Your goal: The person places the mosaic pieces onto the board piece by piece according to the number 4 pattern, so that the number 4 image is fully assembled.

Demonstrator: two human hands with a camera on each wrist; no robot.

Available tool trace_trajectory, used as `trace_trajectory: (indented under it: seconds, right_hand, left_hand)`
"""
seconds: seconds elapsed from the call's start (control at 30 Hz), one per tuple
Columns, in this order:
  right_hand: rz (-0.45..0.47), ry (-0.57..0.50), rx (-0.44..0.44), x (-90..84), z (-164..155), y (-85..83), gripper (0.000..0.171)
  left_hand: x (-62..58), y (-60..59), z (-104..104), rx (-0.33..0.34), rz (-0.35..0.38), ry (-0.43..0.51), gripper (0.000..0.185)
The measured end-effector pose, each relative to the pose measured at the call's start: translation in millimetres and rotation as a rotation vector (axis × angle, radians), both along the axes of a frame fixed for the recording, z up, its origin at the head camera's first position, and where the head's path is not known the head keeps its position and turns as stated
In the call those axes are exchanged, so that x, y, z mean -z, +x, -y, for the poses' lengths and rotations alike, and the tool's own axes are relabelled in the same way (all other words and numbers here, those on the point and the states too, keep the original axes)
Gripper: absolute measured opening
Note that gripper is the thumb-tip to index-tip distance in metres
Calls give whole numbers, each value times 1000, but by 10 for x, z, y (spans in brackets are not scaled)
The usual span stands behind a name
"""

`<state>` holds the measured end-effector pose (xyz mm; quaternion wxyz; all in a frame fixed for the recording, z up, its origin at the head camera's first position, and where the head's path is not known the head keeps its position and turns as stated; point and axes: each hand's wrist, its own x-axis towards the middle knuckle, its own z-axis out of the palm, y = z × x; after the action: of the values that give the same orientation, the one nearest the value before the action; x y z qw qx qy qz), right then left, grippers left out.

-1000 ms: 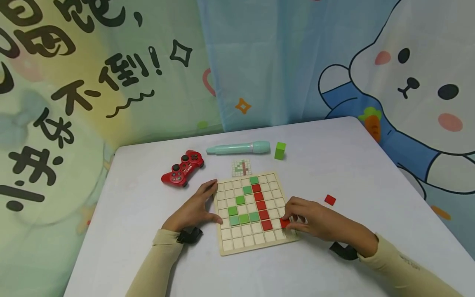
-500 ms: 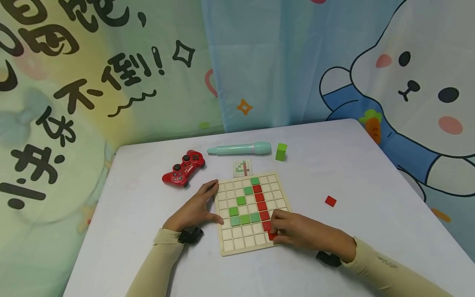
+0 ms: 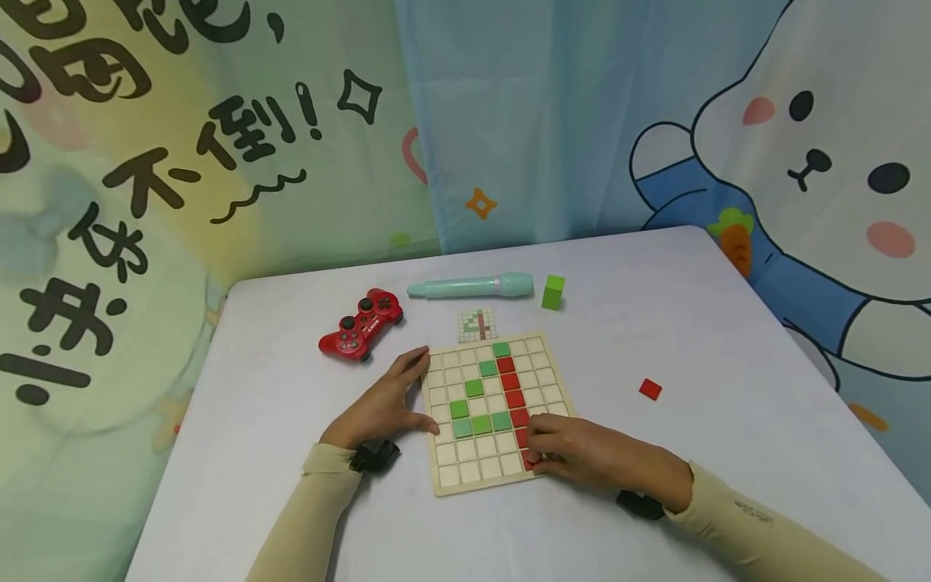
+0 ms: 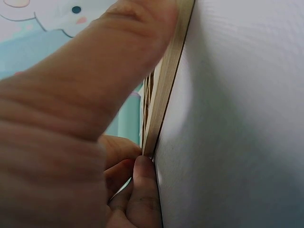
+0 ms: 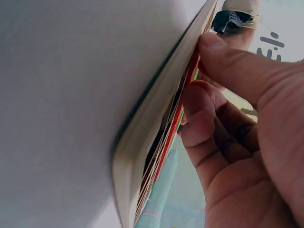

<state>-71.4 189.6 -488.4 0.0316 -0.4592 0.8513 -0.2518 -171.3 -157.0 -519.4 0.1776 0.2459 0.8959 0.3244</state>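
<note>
I see right hand [image 3: 592,459] fingers curled, pinching red tile [image 3: 529,459] at foot of red column on grid board [image 3: 444,483]. Column's long axis runs near to far. Left hand [image 3: 385,408] lies flat, fingers straight, bracing board's left edge. Spare red tile [image 3: 650,389] lies well right on bare table [image 3: 691,323].

Your head view is bright, evenly lit and sharp, with soft shadows under both arms on the tabletop [image 3: 698,323]. Your wrist views are close, blurred and shadowed.
</note>
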Motion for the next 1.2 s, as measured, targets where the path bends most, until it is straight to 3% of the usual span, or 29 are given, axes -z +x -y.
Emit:
trace_trajectory:
  seconds: [0.23,0.33,0.43,0.6,0.7,0.8,0.93,1.2]
  right_hand:
    - [3,-7,-18,22,-10,-6,10]
    - [43,-54,39,-10,-130,-14,6]
    - [78,-124,213,-101,-387,-23,17]
    - [2,-204,604,-225,-965,-16,29]
    - [-9,-206,786,-177,-1256,7,30]
    - [33,-190,890,-37,-1467,48,30]
    - [68,-189,944,162,-1598,55,32]
    - [32,-177,866,331,-1599,23,35]
  left_hand:
    - [-19,10,-12,-3,2,-6,127]
    - [-17,23,-10,6,4,6,127]
    - [2,30,-13,13,7,12,126]
    - [11,16,-14,18,-4,11,126]
    - [-18,2,4,11,-6,2,127]
    - [-41,9,5,9,-6,-1,127]
    - [-49,16,0,12,-2,0,126]
    - [-32,17,-4,7,-6,10,126]
